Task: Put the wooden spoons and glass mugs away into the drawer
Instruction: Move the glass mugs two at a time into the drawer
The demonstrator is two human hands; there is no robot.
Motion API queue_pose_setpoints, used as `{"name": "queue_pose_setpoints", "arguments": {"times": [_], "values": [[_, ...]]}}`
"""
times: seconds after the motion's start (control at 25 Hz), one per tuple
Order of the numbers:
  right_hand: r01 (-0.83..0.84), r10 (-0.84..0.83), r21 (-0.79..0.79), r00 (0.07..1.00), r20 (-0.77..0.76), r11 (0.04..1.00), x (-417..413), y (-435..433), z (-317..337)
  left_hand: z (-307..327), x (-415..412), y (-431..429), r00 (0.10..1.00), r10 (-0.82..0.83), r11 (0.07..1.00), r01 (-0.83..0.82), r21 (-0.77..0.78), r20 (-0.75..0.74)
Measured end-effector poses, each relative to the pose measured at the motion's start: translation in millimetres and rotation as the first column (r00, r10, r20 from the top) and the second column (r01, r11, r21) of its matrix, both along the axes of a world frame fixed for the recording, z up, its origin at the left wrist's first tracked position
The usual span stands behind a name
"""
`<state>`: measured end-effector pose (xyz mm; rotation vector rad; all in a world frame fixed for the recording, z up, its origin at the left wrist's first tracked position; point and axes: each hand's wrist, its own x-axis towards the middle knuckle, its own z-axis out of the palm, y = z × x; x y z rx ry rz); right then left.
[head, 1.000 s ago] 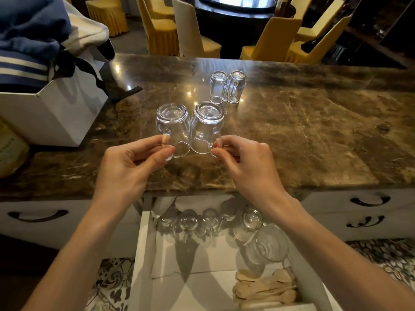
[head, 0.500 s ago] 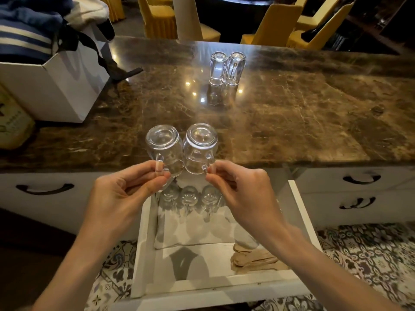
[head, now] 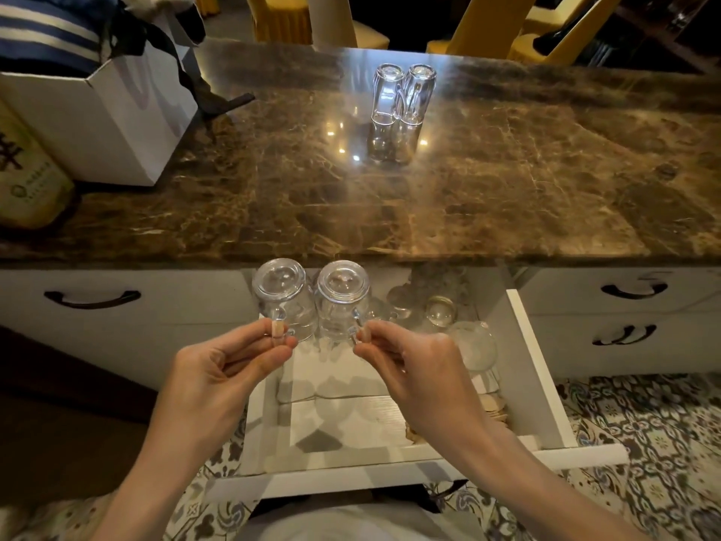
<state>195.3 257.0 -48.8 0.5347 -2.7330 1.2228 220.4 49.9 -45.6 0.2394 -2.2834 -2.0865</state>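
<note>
Left hand (head: 218, 369) pinches the handle of the left mug (head: 283, 294) between thumb and forefinger; the other fingers are curled loosely underneath. Right hand (head: 421, 372) pinches the handle of the right mug (head: 343, 298) the same way, thumb on top.

Both mugs are upside down, bases up, side by side and touching or nearly so. They are held in the air over the far left part of the open drawer (head: 538, 369), just near of the counter (head: 507, 189) edge.

In the drawer, stored mugs (head: 441, 310) sit upturned along the far end, right of the held pair. A bigger clear glass (head: 474, 345) is by the right wall; cannot tell if it lies or stands. Spoons (head: 493, 408) are piled in the near right corner, mostly hidden by the right wrist.

Far mugs (head: 402, 95), two of them, stand upside down and touching on the far middle of the counter, well apart from the hands. A white box (head: 128, 123) sits at the counter's far left with a striped cloth (head: 47, 37) in it. Closed side drawers (head: 91, 298) with dark handles flank the open one. Patterned tiles (head: 643, 443) cover the floor, and yellow chairs (head: 281, 17) stand beyond the counter.
</note>
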Motion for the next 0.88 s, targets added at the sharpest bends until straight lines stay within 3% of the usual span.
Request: {"name": "queue_pose_setpoints", "arguments": {"times": [0.36, 0.64, 0.88], "values": [[-0.080, 0.057, 0.058, 0.946, 0.318, 0.995, 6.7, 16.4, -49.3, -35.0, 12.4, 2.3, 0.971, -0.133, 0.976, 0.163, -0.145, 0.197], [-0.177, 0.110, 0.107, 0.884, 0.455, 0.978, -15.0, 22.1, -77.7, -69.2, -0.9, 10.2, 0.933, -0.143, 0.905, 0.258, -0.338, 0.330], [-0.154, 0.072, 0.109, 0.842, 0.535, 0.982, -27.1, 15.9, -91.8, -88.4, -16.5, 20.5, 0.919, -0.118, 0.882, 0.270, -0.386, 0.375]]}}
